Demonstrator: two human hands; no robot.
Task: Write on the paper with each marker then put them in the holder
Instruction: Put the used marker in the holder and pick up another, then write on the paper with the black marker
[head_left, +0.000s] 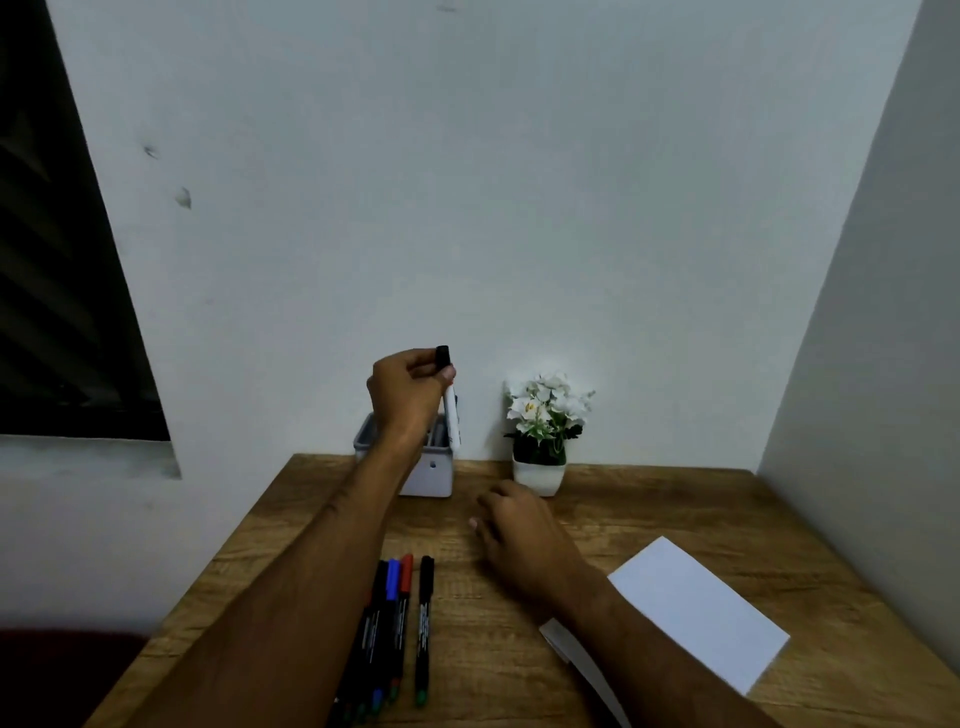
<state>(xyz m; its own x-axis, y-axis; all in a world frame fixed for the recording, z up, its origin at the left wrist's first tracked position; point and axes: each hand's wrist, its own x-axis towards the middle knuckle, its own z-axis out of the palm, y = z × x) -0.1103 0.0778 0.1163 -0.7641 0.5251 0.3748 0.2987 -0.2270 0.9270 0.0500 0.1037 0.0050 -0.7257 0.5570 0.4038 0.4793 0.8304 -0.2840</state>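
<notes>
While the left hand (410, 387) pinches a white-barrelled marker (451, 410) near its black cap, the marker hangs almost upright with its lower end already at the mouth of the grey holder (434, 475), which stands at the far edge of the table (675, 499) against the wall. Holding it high on the barrel keeps the fingers clear of the holder's rim, so the pen can probably be let down without knocking the box. Its cap is on, which suggests its turn on the paper is over and it is being put away.

Nearer the person, the right hand (519, 535) rests on the table between holder and paper, its grip loose and closed on nothing; it seems to wait there, or to steady the body during the reach.

Four more markers (400, 623) lie side by side just in front of the left forearm, caps pointing away: a black, a blue and a red one bunched together, another black one slightly apart. Lying parallel and close, they are easy to pick up one at a time. The white paper (696, 613) lies at the right, partly under the right forearm; no writing can be made out on it. A small potted plant (543, 431) with white flowers stands just beside the holder.
</notes>
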